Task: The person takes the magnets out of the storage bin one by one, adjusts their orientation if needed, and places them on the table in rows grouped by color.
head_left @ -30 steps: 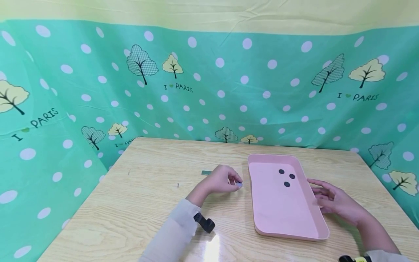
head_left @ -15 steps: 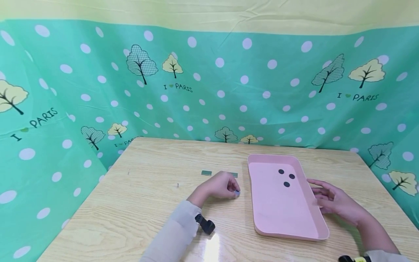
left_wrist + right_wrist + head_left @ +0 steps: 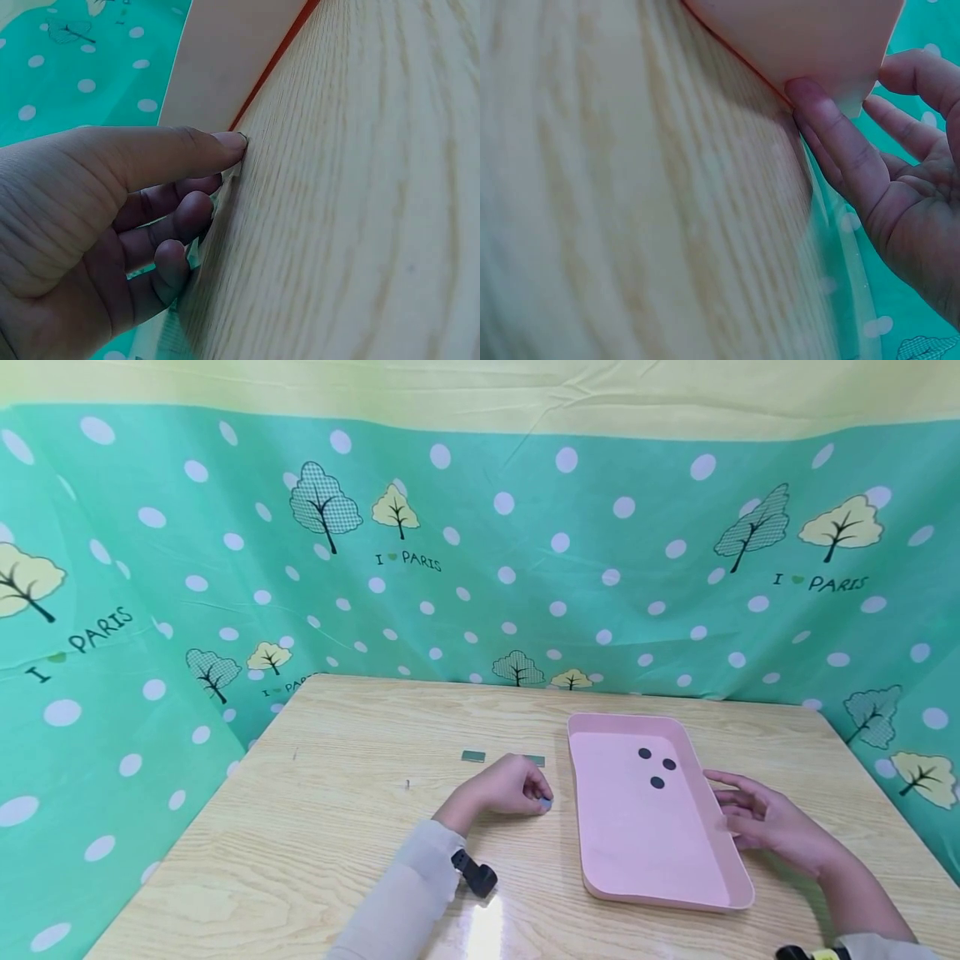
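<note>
Beside the left wall of the pink tray (image 3: 654,852), my left hand (image 3: 504,785) pinches a small bluish piece (image 3: 547,804) low at the tabletop. Fingers and thumb hide most of this piece, so I cannot tell its kind. In the left wrist view, the thumb of the left hand (image 3: 97,202) points toward the base of the tray wall (image 3: 225,60), with the other fingers curled. My right hand (image 3: 780,822) rests against the tray's right wall, fingers loosely extended. In the right wrist view its thumb touches the tray's outer side (image 3: 817,45) near the tabletop.
Three dark round discs (image 3: 657,782) lie inside the tray toward its far end. Behind my left hand are two flat green rectangles, one at left (image 3: 473,757) and another partly covered (image 3: 536,761). A tiny upright-looking bit (image 3: 407,784) sits on the wooden table (image 3: 300,843).
My left hand has come nearer the table's front with the bluish piece, uncovering part of the right green rectangle, then shifted slightly rightward. The right hand and tray stay put.
</note>
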`<action>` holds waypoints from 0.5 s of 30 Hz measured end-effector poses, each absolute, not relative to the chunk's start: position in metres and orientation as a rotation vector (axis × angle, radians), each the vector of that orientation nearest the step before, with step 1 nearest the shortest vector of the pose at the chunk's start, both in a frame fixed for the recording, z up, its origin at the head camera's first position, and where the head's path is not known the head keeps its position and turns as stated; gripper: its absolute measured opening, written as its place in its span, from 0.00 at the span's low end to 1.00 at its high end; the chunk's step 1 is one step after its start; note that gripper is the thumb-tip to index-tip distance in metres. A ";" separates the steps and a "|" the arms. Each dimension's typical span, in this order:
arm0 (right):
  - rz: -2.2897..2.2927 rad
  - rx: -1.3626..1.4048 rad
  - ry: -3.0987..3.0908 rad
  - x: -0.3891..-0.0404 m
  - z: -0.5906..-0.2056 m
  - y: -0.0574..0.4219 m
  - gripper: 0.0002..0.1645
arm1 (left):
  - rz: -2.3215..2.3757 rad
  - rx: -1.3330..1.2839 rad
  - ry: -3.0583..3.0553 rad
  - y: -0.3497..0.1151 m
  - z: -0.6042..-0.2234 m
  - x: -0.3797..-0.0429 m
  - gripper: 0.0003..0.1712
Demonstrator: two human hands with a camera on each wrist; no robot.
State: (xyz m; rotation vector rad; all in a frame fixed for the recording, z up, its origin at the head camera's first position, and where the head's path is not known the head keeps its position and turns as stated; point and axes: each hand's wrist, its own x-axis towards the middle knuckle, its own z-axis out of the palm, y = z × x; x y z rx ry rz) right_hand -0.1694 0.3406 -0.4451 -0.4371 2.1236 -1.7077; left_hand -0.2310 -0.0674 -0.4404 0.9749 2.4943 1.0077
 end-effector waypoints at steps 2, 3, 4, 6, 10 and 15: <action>-1.711 -0.441 2.121 -0.169 -0.446 0.341 0.36 | 1.008 0.971 2.492 -0.067 -0.440 -0.231 0.04; -1.712 -0.443 2.119 -0.169 -0.446 0.341 0.36 | 1.004 0.970 2.492 -0.067 -0.440 -0.231 0.04; -1.713 -0.447 2.116 -0.169 -0.446 0.341 0.36 | 1.002 0.968 2.491 -0.067 -0.440 -0.230 0.05; -1.714 -0.447 2.112 -0.169 -0.446 0.341 0.36 | 0.999 0.966 2.491 -0.067 -0.439 -0.230 0.05; -1.713 -0.436 2.116 -0.169 -0.446 0.341 0.37 | 1.009 0.963 2.498 -0.068 -0.439 -0.229 0.05; -1.728 -0.423 2.108 -0.170 -0.444 0.341 0.36 | 1.050 0.945 2.503 -0.069 -0.437 -0.229 0.06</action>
